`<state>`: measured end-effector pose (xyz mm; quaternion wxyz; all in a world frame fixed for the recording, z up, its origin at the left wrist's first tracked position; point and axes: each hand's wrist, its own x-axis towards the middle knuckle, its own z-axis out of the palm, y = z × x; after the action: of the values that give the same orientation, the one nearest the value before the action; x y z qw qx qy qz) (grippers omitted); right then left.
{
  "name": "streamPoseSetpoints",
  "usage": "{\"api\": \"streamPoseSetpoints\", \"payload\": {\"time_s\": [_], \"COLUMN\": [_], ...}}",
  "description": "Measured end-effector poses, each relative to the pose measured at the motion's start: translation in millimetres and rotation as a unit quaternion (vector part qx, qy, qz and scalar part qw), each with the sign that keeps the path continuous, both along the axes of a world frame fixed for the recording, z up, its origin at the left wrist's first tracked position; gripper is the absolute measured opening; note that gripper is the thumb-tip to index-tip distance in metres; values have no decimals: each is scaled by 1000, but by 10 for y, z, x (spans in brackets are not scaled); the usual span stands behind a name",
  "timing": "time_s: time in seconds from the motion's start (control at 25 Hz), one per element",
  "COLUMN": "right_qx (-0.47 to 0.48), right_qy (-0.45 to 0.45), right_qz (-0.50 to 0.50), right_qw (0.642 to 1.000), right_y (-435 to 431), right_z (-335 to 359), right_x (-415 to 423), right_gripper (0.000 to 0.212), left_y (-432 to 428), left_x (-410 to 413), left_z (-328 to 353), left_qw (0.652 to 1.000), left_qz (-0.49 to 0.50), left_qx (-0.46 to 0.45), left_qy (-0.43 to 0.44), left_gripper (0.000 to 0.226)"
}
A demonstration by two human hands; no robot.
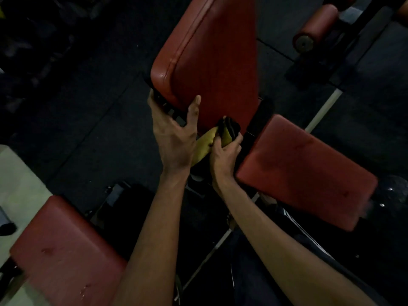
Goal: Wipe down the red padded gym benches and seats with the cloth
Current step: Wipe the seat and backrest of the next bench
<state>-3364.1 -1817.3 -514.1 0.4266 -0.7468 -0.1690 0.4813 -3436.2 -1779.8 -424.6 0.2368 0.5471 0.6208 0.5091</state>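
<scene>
A long red padded backrest runs from the top centre down to the middle of the view. My left hand grips its lower left corner, thumb on the red face and fingers around the dark frame edge. My right hand is closed on a yellow and black cloth pressed against the backrest's bottom end. A red seat pad lies just right of my right hand. Another red pad sits at the lower left.
A red roller pad on a black frame stands at the top right. A white metal bar runs diagonally under the seat pad. Dark rubber floor spreads to the left. A pale surface shows at the left edge.
</scene>
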Motion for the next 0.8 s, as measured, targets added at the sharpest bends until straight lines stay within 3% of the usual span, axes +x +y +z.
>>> {"api": "streamPoseSetpoints", "payload": {"time_s": [0.12, 0.28, 0.4, 0.48, 0.56, 0.68, 0.8], "right_qx": [-5, -173, -188, -143, -35, 92, 64], "right_qy": [-40, 70, 98, 104, 103, -2, -48], "right_qz": [-15, -141, -121, -96, -62, -4, -11], "right_qw": [999, 972, 970, 979, 992, 996, 997], "right_y": [20, 331, 397, 421, 512, 732, 1011], "right_z": [-169, -523, -642, -640, -518, -302, -266], "right_x": [46, 323, 461, 591, 714, 824, 974], "right_gripper": [58, 55, 54, 51, 43, 39, 44], "left_y": [16, 7, -7, -25, -13, 81, 168], "left_x": [37, 66, 70, 111, 238, 454, 538], "left_z": [3, -38, 6, 110, 253, 432, 480], "left_qw": [1000, 999, 998, 997, 991, 974, 947], "left_qz": [6, 24, 33, 52, 79, 90, 131], "left_qx": [5, 10, 1, -14, -8, -20, -49], "left_qy": [21, 48, 54, 52, 104, 205, 289], "left_gripper": [71, 68, 67, 76, 92, 94, 85]}}
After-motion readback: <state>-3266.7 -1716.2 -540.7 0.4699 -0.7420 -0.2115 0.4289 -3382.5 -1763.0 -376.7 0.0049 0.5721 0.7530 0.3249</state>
